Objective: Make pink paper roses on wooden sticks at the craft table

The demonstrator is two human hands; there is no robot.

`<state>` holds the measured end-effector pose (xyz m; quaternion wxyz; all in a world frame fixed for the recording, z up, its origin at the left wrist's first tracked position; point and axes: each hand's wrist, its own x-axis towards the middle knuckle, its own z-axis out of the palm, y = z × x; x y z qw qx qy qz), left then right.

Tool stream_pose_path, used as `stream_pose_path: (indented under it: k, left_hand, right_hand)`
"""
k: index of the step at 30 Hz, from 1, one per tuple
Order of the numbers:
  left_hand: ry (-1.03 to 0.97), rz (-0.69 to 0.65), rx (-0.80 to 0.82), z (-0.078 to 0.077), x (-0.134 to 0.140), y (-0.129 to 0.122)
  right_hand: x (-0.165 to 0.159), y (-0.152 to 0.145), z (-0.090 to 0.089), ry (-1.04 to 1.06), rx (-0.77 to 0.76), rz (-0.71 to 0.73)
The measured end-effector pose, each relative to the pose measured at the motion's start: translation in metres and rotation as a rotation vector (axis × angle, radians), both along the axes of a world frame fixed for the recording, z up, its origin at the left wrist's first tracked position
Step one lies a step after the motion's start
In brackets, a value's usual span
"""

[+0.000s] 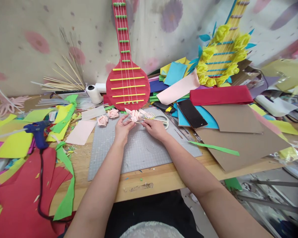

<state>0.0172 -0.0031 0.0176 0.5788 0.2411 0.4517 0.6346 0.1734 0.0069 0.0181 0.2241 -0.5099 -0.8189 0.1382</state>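
Over the grey cutting mat (144, 152), my left hand (123, 128) is closed on a pale pink flower (134, 115) with ruffled petals. A thin light stick (138, 122) runs from the flower to my right hand (154, 128), whose fingers are pinched on its end. Two finished-looking pink roses, one rose (102, 120) and another rose (113, 113), lie left of my hands. Scissors with pale handles (166, 121) and a round white disc with a dotted rim (149, 115) rest just beyond my right hand.
A red paper lute (127, 87) leans upright behind the mat; a yellow one (220, 59) with flowers stands right. A blue glue gun (39, 132) lies left among paper scraps. A phone (192, 113) and brown cardboard (238, 145) lie right. Thin sticks (67, 77) stand back left.
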Motion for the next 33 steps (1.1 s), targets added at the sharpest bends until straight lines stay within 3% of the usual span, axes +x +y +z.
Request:
stream_pose_path:
  k: [8,19,29,33]
  left_hand:
    - [-0.055,0.064,-0.024,-0.002,0.002,0.002]
    - [-0.1,0.142,-0.054,-0.002,0.007,0.001]
    - [-0.075,0.18,-0.094,-0.001,0.005,0.002]
    - [-0.092,0.18,-0.071,-0.003,0.005,0.002]
  right_hand:
    - [-0.005,0.0,0.002,0.054,-0.123,0.025]
    - [-0.015,0.004,-0.007,0.398,-0.415,0.061]
    - [-0.014,0.0,-0.006,0.453,-0.34,0.009]
    - [-0.015,-0.002,-0.003,0.383,-0.342,-0.001]
